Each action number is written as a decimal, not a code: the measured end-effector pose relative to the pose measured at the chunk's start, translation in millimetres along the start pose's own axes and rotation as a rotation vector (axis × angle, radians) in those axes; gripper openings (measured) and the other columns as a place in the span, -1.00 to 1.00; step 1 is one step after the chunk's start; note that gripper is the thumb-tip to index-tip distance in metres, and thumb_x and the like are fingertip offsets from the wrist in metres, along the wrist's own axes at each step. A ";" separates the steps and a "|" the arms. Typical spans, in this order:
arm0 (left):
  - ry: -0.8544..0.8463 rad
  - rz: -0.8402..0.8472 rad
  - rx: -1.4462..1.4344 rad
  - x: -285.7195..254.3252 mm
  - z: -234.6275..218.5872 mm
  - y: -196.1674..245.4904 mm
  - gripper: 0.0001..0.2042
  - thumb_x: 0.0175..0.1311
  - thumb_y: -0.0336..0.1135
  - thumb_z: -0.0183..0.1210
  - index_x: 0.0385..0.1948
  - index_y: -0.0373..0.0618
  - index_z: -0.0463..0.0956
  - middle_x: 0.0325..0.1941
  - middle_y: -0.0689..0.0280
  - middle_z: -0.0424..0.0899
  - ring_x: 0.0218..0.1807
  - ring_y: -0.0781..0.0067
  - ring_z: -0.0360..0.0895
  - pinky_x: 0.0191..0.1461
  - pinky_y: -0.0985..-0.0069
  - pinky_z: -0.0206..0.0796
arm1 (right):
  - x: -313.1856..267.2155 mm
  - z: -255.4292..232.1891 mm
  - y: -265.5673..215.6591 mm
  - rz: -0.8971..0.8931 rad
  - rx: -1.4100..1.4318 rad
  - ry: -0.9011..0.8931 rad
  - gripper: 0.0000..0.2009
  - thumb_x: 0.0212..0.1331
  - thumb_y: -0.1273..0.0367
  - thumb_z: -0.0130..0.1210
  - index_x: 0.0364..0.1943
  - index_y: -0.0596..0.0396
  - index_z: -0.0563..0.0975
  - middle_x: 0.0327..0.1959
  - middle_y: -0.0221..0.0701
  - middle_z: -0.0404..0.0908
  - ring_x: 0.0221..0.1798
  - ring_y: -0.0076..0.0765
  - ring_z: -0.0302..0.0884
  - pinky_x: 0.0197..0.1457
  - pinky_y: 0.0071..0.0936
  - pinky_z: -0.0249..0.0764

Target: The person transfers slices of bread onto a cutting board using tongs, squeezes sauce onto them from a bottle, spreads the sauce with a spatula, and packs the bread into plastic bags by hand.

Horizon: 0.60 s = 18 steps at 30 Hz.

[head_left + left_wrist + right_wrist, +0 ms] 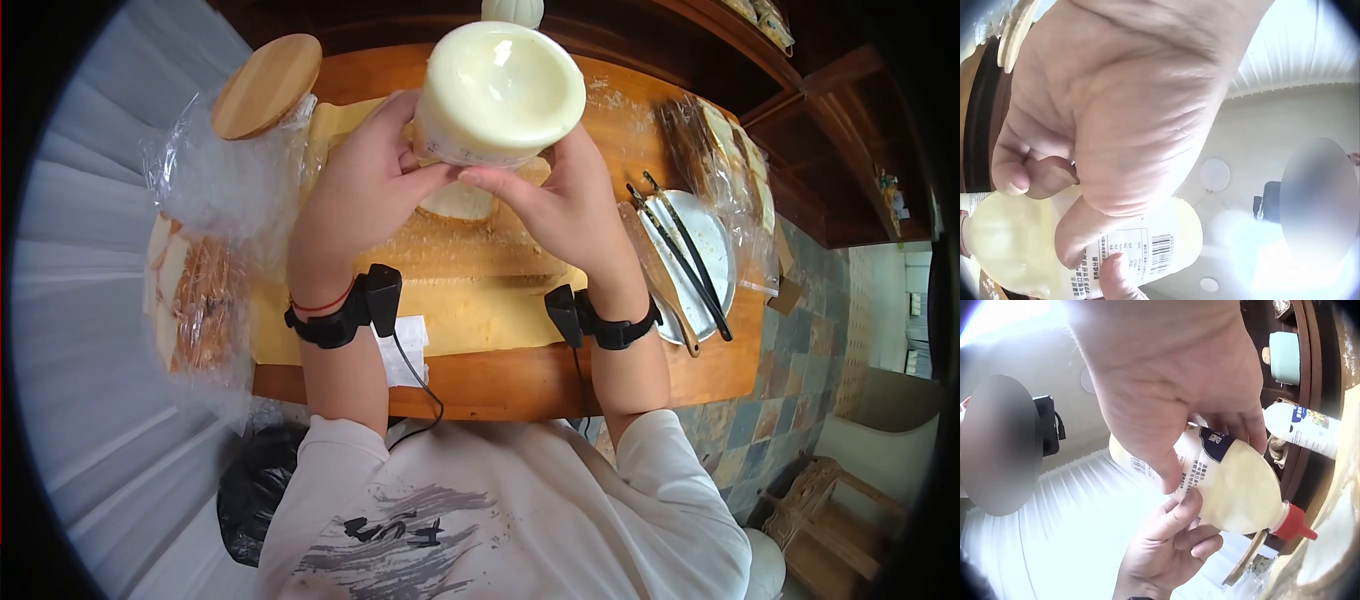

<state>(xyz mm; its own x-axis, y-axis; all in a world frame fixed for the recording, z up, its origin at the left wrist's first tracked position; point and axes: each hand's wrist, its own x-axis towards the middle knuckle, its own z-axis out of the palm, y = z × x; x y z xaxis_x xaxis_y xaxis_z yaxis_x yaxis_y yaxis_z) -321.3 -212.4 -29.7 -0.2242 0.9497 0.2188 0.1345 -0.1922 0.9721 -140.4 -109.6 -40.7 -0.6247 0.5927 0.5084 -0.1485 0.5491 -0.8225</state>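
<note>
Both hands hold a squeeze bottle (500,95) of pale yellow sauce upside down, its base turned up toward the head view. My left hand (355,185) grips one side and my right hand (575,205) the other, thumbs close together on the printed label. In the right wrist view the red nozzle cap (1296,522) points down toward a slice of bread. That slice (458,204) lies under the bottle on a wooden board (470,255), partly hidden by bottle and hands.
Bagged bread (195,300) lies at the left near a round wooden lid (268,85); more bagged bread (745,165) is at the right. A white plate (715,235) there bears black tongs (690,255) and a wooden-handled knife (665,285). Another white bottle (1313,430) stands behind.
</note>
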 end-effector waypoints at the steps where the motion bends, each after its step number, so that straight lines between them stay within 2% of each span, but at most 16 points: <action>1: 0.000 0.000 0.000 0.6 -0.6 0.2 -0.49 0.34 -0.60 0.27 0.31 -0.28 0.35 0.09 0.24 0.66 0.04 0.51 0.68 0.08 0.53 0.56 | 0.8 1.8 0.6 -0.009 0.094 0.032 -0.31 0.10 0.26 0.52 0.29 0.18 0.43 0.17 -0.15 0.65 0.20 -0.11 0.62 0.33 -0.25 0.47; 4: -0.033 -0.057 -0.036 1.9 -2.2 4.4 -0.50 0.33 -0.56 0.30 0.29 -0.28 0.36 0.05 0.25 0.68 -0.03 0.56 0.69 0.00 0.56 0.56 | 2.8 -1.7 -0.9 0.066 0.149 0.023 -0.30 0.14 0.27 0.50 0.32 0.19 0.40 0.14 -0.19 0.67 0.21 -0.22 0.62 0.30 -0.29 0.50; 6: -0.044 -0.109 0.131 3.2 -2.5 7.6 -0.50 0.32 -0.52 0.33 0.26 -0.31 0.37 0.01 0.25 0.70 -0.11 0.60 0.69 -0.09 0.58 0.54 | 3.5 -4.0 -0.9 0.081 0.146 0.020 -0.31 0.15 0.28 0.49 0.32 0.19 0.39 0.12 -0.21 0.67 0.22 -0.26 0.62 0.29 -0.30 0.51; 9: -0.018 -0.058 0.106 3.9 2.3 8.2 -0.52 0.32 -0.49 0.36 0.23 -0.31 0.38 -0.03 0.27 0.71 -0.19 0.64 0.68 -0.15 0.59 0.52 | 2.5 -2.4 -4.5 0.105 0.194 0.022 -0.32 0.17 0.31 0.47 0.33 0.19 0.38 0.11 -0.23 0.67 0.22 -0.30 0.61 0.28 -0.32 0.54; 11: 0.001 -0.033 0.075 3.7 3.7 6.2 -0.53 0.32 -0.49 0.35 0.23 -0.30 0.39 -0.04 0.26 0.70 -0.18 0.64 0.67 -0.14 0.58 0.53 | 1.5 -2.6 -6.0 0.111 0.239 0.035 -0.33 0.18 0.33 0.47 0.34 0.19 0.38 0.13 -0.24 0.66 0.21 -0.31 0.61 0.28 -0.32 0.54; 15: 0.068 0.062 0.070 3.1 7.5 -1.2 -0.55 0.34 -0.49 0.33 0.23 -0.28 0.39 -0.05 0.26 0.70 -0.11 0.61 0.66 -0.07 0.57 0.53 | -2.0 -9.3 -4.4 0.044 0.149 -0.010 -0.34 0.21 0.42 0.42 0.36 0.21 0.35 0.18 -0.24 0.62 0.22 -0.32 0.61 0.29 -0.32 0.56; 18: 0.007 0.021 0.045 2.1 5.6 -4.2 -0.54 0.33 -0.52 0.32 0.24 -0.27 0.39 -0.06 0.24 0.69 -0.05 0.58 0.66 0.00 0.59 0.52 | -2.5 -6.2 -1.6 0.048 0.136 -0.043 -0.36 0.22 0.47 0.38 0.36 0.20 0.33 0.20 -0.25 0.61 0.24 -0.29 0.61 0.29 -0.32 0.56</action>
<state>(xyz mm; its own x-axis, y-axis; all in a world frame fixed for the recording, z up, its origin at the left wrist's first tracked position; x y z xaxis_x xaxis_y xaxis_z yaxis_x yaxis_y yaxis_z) -316.9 -208.2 -33.8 -0.2274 0.9438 0.2400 0.1823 -0.2008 0.9625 -133.8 -108.3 -39.1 -0.6655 0.5886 0.4590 -0.2184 0.4344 -0.8738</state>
